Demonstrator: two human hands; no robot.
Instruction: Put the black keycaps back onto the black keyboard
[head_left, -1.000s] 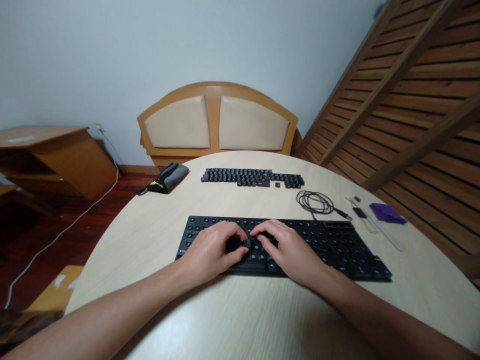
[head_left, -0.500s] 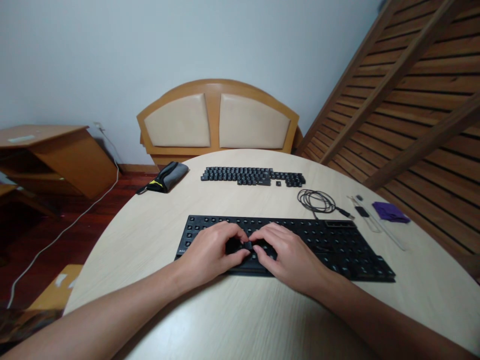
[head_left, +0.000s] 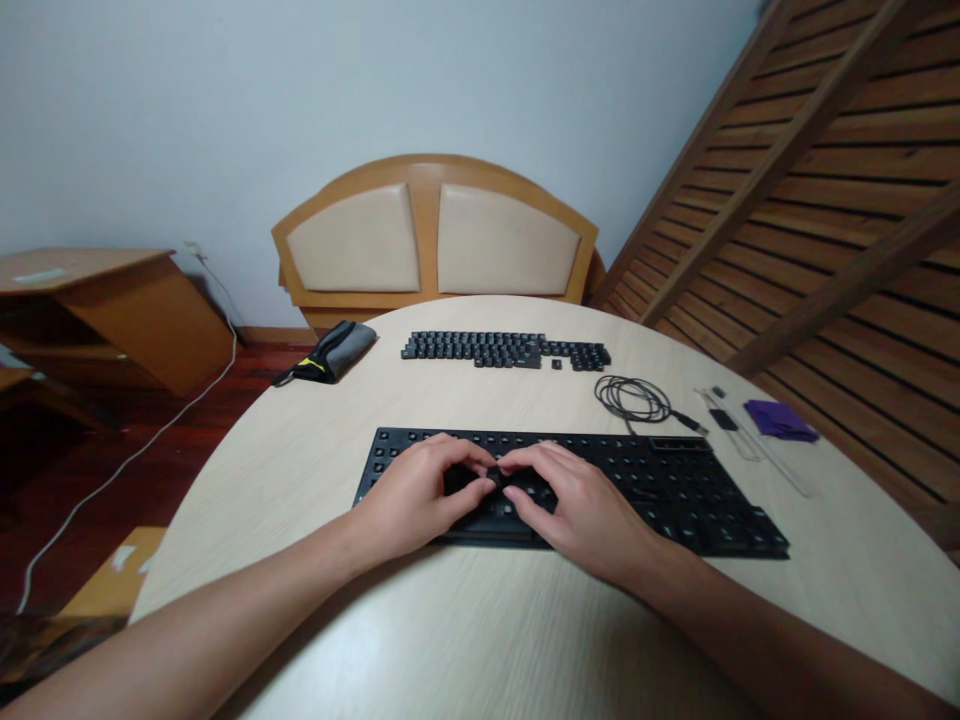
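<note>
Over keyboard (head_left: 675, 495), long axis left-right, left hand (head_left: 420, 490) and right hand (head_left: 585, 500) are held curled, equally near, left of its middle; anything pinched cannot be discerned.

Over the middle of the keyboard (head_left: 656, 490), the left hand (head_left: 416, 490) pinches a dark keycap (head_left: 496, 476); right hand (head_left: 581, 495) curled close beside. Loose keycaps (head_left: 480, 347) rowed beyond keyboard; coiled cable (head_left: 658, 407) behind its right half; purple cloth (head_left: 781, 420) past its right end.
</note>
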